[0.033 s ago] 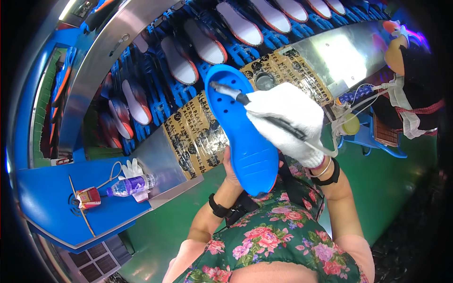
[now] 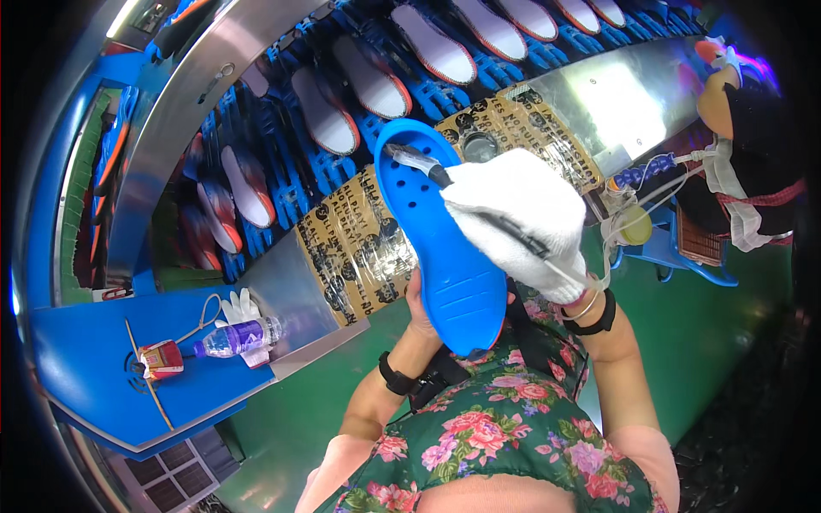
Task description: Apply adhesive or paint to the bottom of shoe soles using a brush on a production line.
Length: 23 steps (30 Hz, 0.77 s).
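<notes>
A blue shoe sole (image 2: 462,286) with small holes in its toe part is tilted up in front of me, toe away. My bare left hand (image 2: 421,309) grips it from below near the heel; most of its fingers are hidden behind the sole. In a white glove, my right hand (image 2: 522,205) is closed around a brush (image 2: 415,161) with a dark ferrule. The brush's pale bristles lie over the inner face of the toe, near its left rim. A thin pale tube (image 2: 605,256) runs by my right wrist.
Rows of upturned soles (image 2: 432,43) stand on a blue rack beyond a metal ledge with printed brown tape (image 2: 359,244). On the blue table (image 2: 85,359) at left are a bottle (image 2: 231,339), a white glove (image 2: 242,306) and a small red box (image 2: 162,359). Another person is at right.
The brush tip has shifted slightly right across the toe, and my gloved hand has turned a little. The sole has barely moved.
</notes>
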Tool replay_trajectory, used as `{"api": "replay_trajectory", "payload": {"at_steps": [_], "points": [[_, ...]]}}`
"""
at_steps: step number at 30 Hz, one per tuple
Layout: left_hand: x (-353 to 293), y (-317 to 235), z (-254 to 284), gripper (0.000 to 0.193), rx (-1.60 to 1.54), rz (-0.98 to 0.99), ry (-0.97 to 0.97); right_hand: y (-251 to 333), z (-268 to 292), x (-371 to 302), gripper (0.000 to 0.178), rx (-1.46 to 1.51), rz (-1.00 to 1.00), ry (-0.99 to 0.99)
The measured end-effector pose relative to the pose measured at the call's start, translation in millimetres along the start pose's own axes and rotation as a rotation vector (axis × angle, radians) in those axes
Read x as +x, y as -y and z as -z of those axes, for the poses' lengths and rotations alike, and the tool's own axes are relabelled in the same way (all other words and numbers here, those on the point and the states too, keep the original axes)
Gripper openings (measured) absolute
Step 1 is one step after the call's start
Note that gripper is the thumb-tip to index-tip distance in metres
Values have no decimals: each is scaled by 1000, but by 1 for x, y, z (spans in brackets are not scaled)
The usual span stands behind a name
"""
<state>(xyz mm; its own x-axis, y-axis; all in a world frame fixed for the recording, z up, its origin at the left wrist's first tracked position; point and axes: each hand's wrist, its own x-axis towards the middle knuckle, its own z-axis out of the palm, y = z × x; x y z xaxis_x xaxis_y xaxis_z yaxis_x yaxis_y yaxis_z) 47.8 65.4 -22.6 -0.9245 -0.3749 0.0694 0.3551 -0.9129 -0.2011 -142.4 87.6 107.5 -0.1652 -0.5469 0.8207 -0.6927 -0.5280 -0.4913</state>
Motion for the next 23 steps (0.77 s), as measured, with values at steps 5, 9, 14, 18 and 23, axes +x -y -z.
{"api": "replay_trajectory", "payload": {"at_steps": [5, 9, 14, 18, 23], "points": [[-7, -9, -5, 104, 815, -151, -430, 13, -10, -12, 33, -105, 108, 110], [-6, -13, -1, 93, 731, -209, -441, 22, -10, -22, 26, 157, -158, 102], [-6, -23, 5, 94, 746, -207, -312, 8, -12, -27, 24, 97, -196, -54], [3, -29, 2, 90, 740, -254, -360, 18, -22, -36, 24, 126, -122, 27], [19, -34, -6, 98, 893, -404, -412, -2, -24, -44, 17, 360, -362, -132]]}}
